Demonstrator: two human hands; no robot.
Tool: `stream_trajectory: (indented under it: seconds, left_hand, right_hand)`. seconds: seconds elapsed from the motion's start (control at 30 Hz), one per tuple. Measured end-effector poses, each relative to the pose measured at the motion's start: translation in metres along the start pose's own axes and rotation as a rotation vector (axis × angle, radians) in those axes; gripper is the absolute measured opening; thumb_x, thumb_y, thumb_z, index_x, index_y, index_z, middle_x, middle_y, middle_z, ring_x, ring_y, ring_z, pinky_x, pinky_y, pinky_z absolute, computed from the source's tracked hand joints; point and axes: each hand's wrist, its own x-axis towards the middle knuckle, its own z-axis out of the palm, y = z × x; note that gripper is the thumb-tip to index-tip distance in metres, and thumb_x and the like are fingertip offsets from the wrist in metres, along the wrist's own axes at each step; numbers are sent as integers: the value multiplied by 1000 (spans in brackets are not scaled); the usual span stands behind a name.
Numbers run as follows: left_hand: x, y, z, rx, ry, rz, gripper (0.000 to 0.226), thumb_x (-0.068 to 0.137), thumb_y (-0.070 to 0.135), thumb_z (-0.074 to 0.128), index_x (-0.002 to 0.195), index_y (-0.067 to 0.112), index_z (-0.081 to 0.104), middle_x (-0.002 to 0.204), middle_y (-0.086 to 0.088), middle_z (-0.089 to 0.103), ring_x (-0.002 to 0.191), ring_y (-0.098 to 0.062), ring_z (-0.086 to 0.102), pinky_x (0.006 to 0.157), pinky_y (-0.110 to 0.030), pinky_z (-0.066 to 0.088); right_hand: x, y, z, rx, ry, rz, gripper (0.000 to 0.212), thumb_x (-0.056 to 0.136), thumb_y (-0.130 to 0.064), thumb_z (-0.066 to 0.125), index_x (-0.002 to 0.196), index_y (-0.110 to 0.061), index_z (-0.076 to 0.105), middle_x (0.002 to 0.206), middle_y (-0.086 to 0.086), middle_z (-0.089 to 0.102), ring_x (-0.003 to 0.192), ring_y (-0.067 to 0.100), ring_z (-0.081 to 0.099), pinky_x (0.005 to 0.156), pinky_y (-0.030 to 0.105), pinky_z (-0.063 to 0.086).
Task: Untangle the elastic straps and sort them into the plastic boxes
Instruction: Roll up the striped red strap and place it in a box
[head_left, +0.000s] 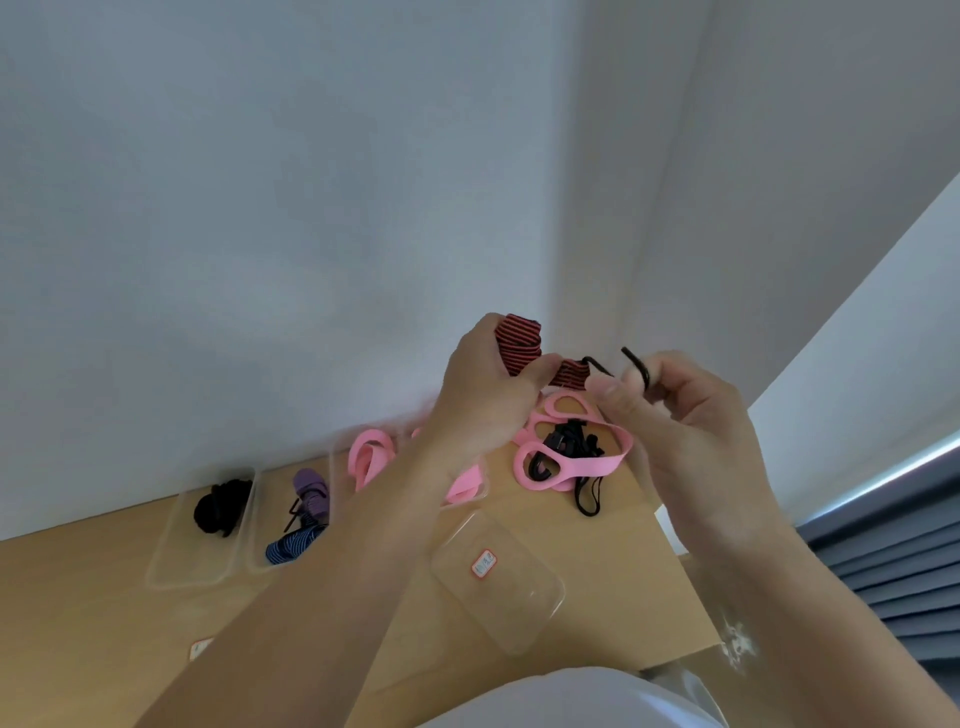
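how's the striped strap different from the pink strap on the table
The striped strap is red and black; the pink strap is plain. The striped strap is held up in the left hand, its thin cord pinched by the right hand; the pink strap lies on the table, tangled with black cords. Both are flat bands.

Both bare arms reach forward, with the hands held up close together. The left hand (483, 400) curls its fingers and thumb round a red-and-black striped strap (519, 345). The right hand (696, 436) pinches a thin black cord (638, 365) between thumb and finger.
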Motion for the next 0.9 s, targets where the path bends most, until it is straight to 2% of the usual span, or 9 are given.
stream_trajectory:
  seconds: [0.1,0.2,0.27,0.33,0.43,0.57,0.7,0.83,0.9]
  left_hand:
    - [-3,14,14,-183,-9,-55,16,92,11,73,97,9,58,79,-8,63,59,-21,64,49,-31,50]
    - [-8,24,22,-385,-66,-124,14,93,6,70,90,8,57,79,-15,58,61,-25,58,47,-29,45]
    - [-11,29,25,-484,-98,-146,14,93,5,69,88,9,57,80,-14,57,59,-25,57,48,-29,45]
    - [-13,34,28,-512,-122,-141,14,93,7,70,88,11,58,78,-10,59,59,-24,58,49,-28,46]
    - [-16,41,31,-496,-172,-106,19,86,14,76,93,12,58,77,-8,60,59,-23,60,49,-28,46]
    - [-21,41,27,-533,-285,-76,30,83,19,77,105,6,60,78,-7,65,61,-24,63,49,-29,48]
    - [-25,39,22,-511,-283,-76,17,91,14,74,102,5,64,81,-10,69,58,-22,64,42,-26,44]
    - [-24,42,9,-569,-270,-131,10,92,5,71,100,5,66,89,-16,66,51,-17,59,36,-18,38]
    - [-25,44,5,-543,-261,-148,11,90,4,72,99,5,68,89,-17,67,50,-15,58,36,-16,37]
  right_hand:
    - [2,2,4,8,20,-89,18,88,-21,77,88,-27,60,102,6,66,85,16,71,70,35,61]
    - [4,9,8,-44,174,-208,29,92,-20,73,106,-38,53,95,-15,65,84,10,68,70,26,58]
    - [5,13,11,-89,290,-229,21,95,-27,69,103,-37,52,87,-23,64,78,3,65,67,14,49]
    - [8,18,14,-128,293,-210,4,101,-35,58,98,-35,55,83,-21,67,72,0,65,62,11,46]
    - [12,21,18,-200,277,-242,17,106,-39,43,93,-38,55,77,-14,67,66,6,65,57,18,47]
    - [14,24,16,-312,367,-331,23,105,-39,38,87,-41,52,67,-18,60,62,3,59,53,12,39]
    - [8,27,16,-413,426,-434,29,105,-32,36,84,-24,55,62,-18,49,63,5,55,52,11,33]
    - [-1,25,15,-470,415,-573,35,109,-37,30,79,-25,44,61,-25,32,55,-3,43,55,5,29]
    - [-6,26,10,-549,389,-631,46,109,-34,30,74,-13,53,69,-22,32,58,3,31,57,4,27]
